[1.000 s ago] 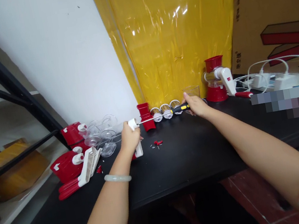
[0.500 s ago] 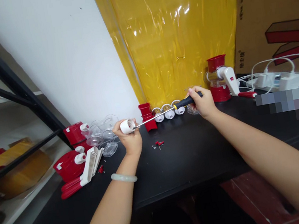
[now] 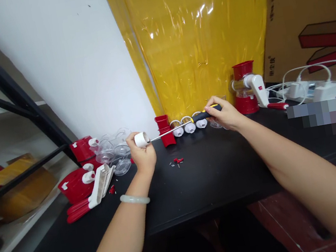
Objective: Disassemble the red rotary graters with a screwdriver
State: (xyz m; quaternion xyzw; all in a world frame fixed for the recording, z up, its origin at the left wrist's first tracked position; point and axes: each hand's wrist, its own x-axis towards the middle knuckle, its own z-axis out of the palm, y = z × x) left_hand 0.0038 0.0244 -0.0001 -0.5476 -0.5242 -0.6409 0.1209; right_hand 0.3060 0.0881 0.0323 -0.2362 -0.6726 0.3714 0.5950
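Note:
My left hand [image 3: 144,156] is closed around a short white plastic cylinder [image 3: 140,140], its hollow end facing right. In my right hand [image 3: 221,113] is a screwdriver [image 3: 200,116] with a black and yellow handle and a long metal shaft. The shaft runs left and its tip reaches into the cylinder's opening; what it touches inside is hidden. On the black table [image 3: 203,180] below lie a small red part [image 3: 178,160] and several tiny screws [image 3: 172,165]. Behind the shaft stand a red plastic chute [image 3: 165,131] and metal grater drums [image 3: 189,125] with white ends.
At left are red housings [image 3: 75,185], white crank handles with red grips [image 3: 97,193] and clear plastic pieces [image 3: 122,166]. An assembled red and white rotary grater [image 3: 246,91] stands at the back right. White cables and adapters [image 3: 326,91] lie beside a cardboard box [image 3: 306,12].
The screwdriver and my right hand have shifted slightly left. The white cylinder has turned a little, so less of its hollow inside shows.

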